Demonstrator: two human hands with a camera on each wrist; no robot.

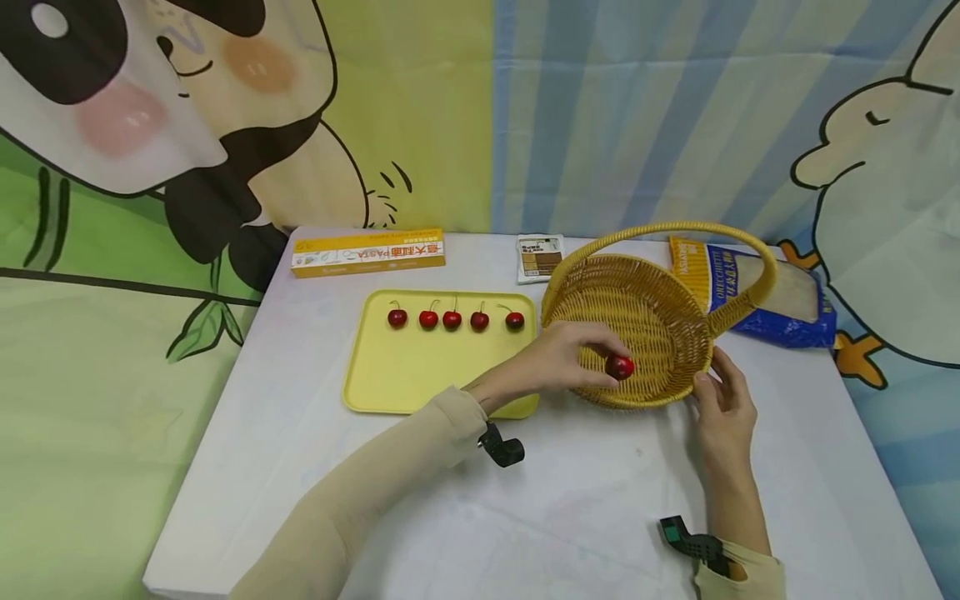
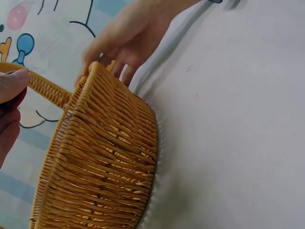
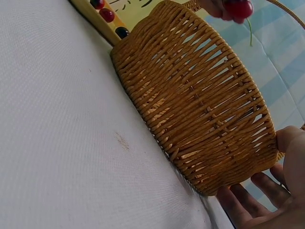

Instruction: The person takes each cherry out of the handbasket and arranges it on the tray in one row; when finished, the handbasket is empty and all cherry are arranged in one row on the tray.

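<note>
In the head view my left hand (image 1: pixel 566 358) pinches a dark red cherry (image 1: pixel 620 367) between thumb and fingers, above the near side of a yellow wicker basket (image 1: pixel 637 283). A green stem hangs from this cherry (image 3: pixel 238 8) in the right wrist view. My right hand (image 1: pixel 727 404) holds the basket's right side, its thumb at the rim (image 3: pixel 288 136) and its fingers against the outer wall. Left of the basket lies a yellow tray (image 1: pixel 420 375) with several stemmed cherries (image 1: pixel 452 320) in a row along its far side.
An orange pasta box (image 1: pixel 367 252) lies behind the tray. A small white-and-brown packet (image 1: pixel 538 257) is behind the basket's left side, and a blue-and-yellow orecchiette bag (image 1: pixel 780 296) lies beyond its right. The basket's tall handle (image 1: pixel 660 227) arches over it. Printed cloth hangs behind the white table (image 1: pixel 570 500).
</note>
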